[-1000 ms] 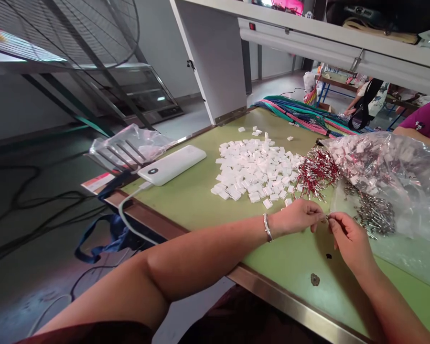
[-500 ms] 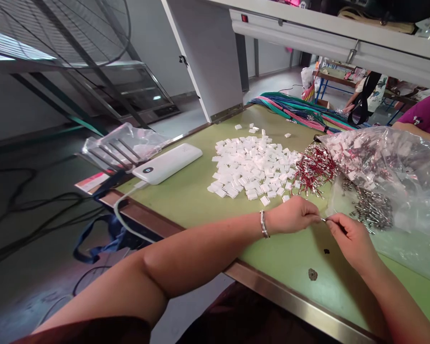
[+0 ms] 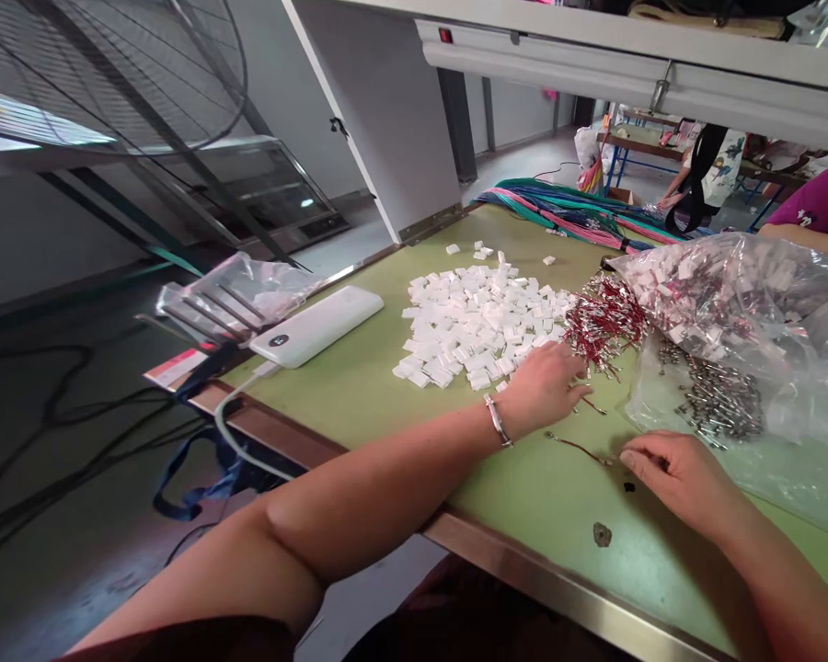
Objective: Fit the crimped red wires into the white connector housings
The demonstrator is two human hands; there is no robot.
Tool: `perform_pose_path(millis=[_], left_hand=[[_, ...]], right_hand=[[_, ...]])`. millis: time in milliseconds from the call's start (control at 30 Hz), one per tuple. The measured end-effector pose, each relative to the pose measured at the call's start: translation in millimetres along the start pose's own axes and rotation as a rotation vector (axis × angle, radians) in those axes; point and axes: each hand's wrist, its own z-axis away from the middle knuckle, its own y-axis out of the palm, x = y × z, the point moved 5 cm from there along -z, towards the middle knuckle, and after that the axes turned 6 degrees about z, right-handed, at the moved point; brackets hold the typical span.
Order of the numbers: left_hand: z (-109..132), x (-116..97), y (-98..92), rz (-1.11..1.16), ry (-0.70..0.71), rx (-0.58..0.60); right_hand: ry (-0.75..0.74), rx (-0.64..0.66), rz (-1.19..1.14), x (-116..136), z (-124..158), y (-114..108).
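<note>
Tabletop (image 3: pixel 524 492), wire (image 3: pixel 577 447) lengthwise toward right hand (image 3: pixel 683 480)

Most fingertips of the left hand (image 3: pixel 546 384) are hidden by the hand itself, so whether 1 of the red wires (image 3: pixel 605 322) is held cannot be told. The inner fingers of the right hand (image 3: pixel 683 473) are covered by its thumb. The contents of the clear bag (image 3: pixel 731 276) are blurred (perhaps 2 kinds are mixed). The fan (image 3: pixel 110 66) is cut off by the left and top edges, a purple sleeve (image 3: pixel 818 198) by the right.
</note>
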Motion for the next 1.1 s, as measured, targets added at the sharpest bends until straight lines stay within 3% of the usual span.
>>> perform_pose_path(millis=[67, 167, 267, 433, 633, 767, 833, 933, 1033, 1100], left_hand=[[-3, 5, 7.8, -0.042, -0.006, 0.064], [-5, 8, 16.9, -0.018, 0.004, 0.085], [-8, 8, 14.1, 0.093, 0.027, 0.036], [-10, 4, -8.4, 0.438, 0.086, -0.142], [-13, 13, 3.4, 1.182, -0.218, 0.01], [-14, 18, 2.0, 1.451, -0.326, -0.03], [-13, 19, 0.6, 1.423, -0.365, -0.035], [-12, 17, -1.7, 1.131, -0.319, -0.007], [-8, 5, -2.4, 0.726, -0.129, 0.03], [-3, -7, 0.9, 0.553, 0.019, 0.081]], right_hand=[[0.067, -0.139, 0.078, -20, -3, -17], [0.266, -0.411, 0.406, -58, -6, -44], [0.283, -0.359, 0.607, -77, -14, -45], [0.147, -0.335, 0.735, -65, -26, -29], [0.186, -0.301, 0.695, -69, -34, -24], [0.173, -0.296, 0.777, -68, -34, -26], [0.167, -0.326, 0.792, -63, -32, -29], [0.203, -0.482, 0.685, -53, -26, -35], [0.133, -0.577, 0.411, -32, -18, -30], [0.032, -0.501, 0.176, -15, -16, -17]])
